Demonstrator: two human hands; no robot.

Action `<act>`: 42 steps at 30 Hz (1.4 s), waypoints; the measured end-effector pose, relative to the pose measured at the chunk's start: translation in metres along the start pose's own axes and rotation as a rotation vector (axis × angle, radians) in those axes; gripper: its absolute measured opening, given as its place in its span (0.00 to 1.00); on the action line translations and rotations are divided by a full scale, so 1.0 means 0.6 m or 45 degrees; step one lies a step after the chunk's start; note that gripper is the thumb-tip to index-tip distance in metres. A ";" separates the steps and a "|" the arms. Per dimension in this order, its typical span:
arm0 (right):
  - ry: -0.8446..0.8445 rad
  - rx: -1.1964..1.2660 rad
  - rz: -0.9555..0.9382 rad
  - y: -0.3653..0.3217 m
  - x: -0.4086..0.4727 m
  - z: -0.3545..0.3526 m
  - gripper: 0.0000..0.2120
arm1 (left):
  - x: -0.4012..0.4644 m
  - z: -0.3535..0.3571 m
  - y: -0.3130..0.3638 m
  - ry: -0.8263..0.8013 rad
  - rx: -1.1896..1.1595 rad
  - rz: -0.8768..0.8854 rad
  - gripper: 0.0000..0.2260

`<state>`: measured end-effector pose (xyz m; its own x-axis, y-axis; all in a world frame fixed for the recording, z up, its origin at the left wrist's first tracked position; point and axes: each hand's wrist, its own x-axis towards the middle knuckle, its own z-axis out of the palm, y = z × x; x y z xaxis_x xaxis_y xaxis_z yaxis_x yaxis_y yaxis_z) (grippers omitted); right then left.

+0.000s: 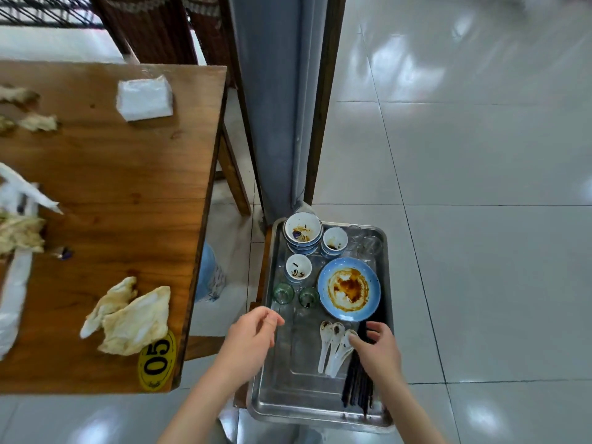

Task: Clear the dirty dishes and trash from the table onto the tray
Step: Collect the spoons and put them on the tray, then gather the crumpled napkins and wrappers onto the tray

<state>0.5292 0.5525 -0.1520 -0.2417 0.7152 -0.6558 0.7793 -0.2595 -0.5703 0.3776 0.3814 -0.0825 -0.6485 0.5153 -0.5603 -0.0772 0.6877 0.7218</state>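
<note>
The metal tray [288,395] stands on the tiled floor side of the wooden table [128,187], just off the table's right edge. At the tray's far left corner sits a stack of blue-rimmed bowls [302,232], the top one holding brown sauce residue and a dark scrap. Beside it toward the far right is a smaller bowl [335,240] with a dark smear, and nearer, along the left edge, a third small bowl [298,267] with dark scraps inside. Two green glass cups [283,293] stand side by side below that bowl. A blue plate [349,288] smeared with brown sauce lies near the tray's right edge. Three white soup spoons [331,347] lie together in the tray's middle, handles toward the near edge, with a bundle of dark chopsticks [357,386] along the right edge. The right hand [379,347] is over the chopsticks, fingers loosely bent, fingertips touching the spoon bowls; it grips nothing that can be made out. The left hand [250,338] hovers at the tray's left edge, relaxed and holding nothing. On the table remain crumpled stained napkins [128,318] at the near right corner beside a yellow number tag [157,360], a white tissue pack [144,97] near the far right corner, and more paper scraps [22,225] along the left.
</note>
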 end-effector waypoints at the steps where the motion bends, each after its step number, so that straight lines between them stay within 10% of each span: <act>1: -0.051 -0.081 -0.125 -0.017 -0.016 -0.012 0.26 | -0.007 -0.009 0.010 0.007 0.004 0.017 0.09; 5: -0.151 -0.396 -0.551 -0.086 -0.084 -0.051 0.36 | -0.050 -0.045 0.054 0.065 0.076 0.071 0.04; 13: -0.259 -0.686 -0.960 -0.188 -0.178 -0.073 0.39 | -0.160 -0.116 0.083 0.415 0.232 0.110 0.26; 24: -0.401 -0.805 -1.059 -0.256 -0.259 -0.001 0.40 | -0.286 -0.259 -0.028 0.708 0.139 -0.346 0.35; 42: -0.232 -0.711 -0.812 -0.315 -0.440 0.347 0.38 | -0.235 -0.581 -0.165 0.388 0.344 -0.025 0.35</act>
<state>0.3253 0.2780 0.0260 -0.7807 0.4884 -0.3899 0.6219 0.5463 -0.5611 0.2126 0.0622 0.0665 -0.8468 0.3537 -0.3973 0.0837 0.8262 0.5571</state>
